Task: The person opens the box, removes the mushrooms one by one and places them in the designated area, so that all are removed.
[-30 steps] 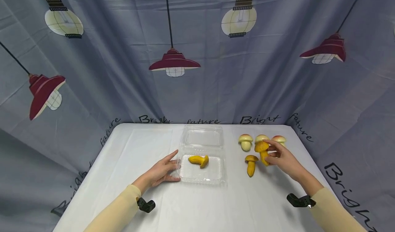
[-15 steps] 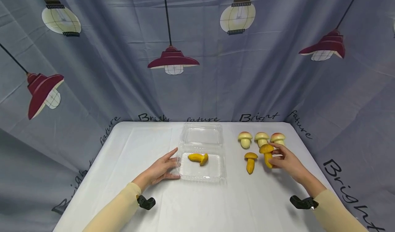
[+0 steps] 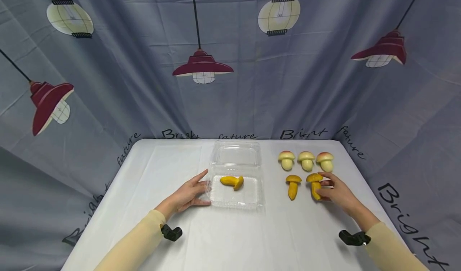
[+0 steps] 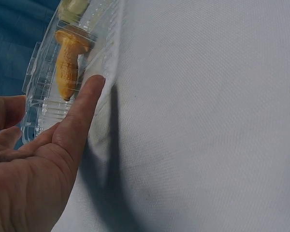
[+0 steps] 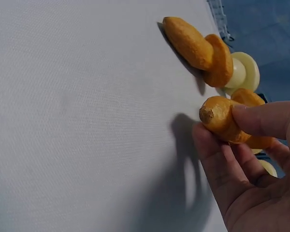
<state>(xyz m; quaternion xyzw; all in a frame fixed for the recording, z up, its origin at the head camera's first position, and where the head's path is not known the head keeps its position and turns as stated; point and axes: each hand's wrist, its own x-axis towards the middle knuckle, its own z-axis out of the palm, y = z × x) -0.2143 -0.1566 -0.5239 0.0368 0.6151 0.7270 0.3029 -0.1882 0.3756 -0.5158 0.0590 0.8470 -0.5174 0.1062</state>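
My right hand [image 3: 337,191] pinches the stem of a yellow toy mushroom [image 3: 315,179]; its stem end [image 5: 210,114] faces the camera in the right wrist view, thumb on top. A second yellow mushroom [image 3: 293,187] lies just left of it. At the left side of an opened clear plastic clamshell box [image 3: 235,202], my left hand [image 3: 187,195] rests with fingers spread and fairly straight against the wall. Inside the box's near half lies another yellow mushroom [image 4: 67,63], on its side in the head view. The fingertips behind the box wall are partly hidden.
Behind the yellow mushrooms, three pale mushrooms with reddish caps stand in a row, the left one [image 3: 286,160] nearest the box. The box's lid [image 3: 235,155] lies folded back. A grey curtain [image 3: 230,111] hangs past the far edge of the white table [image 3: 173,155].
My right hand has drawn the yellow mushroom toward me and slightly right, and lowered it beside the other one. The pale mushrooms are now uncovered. My left hand stays at the box.
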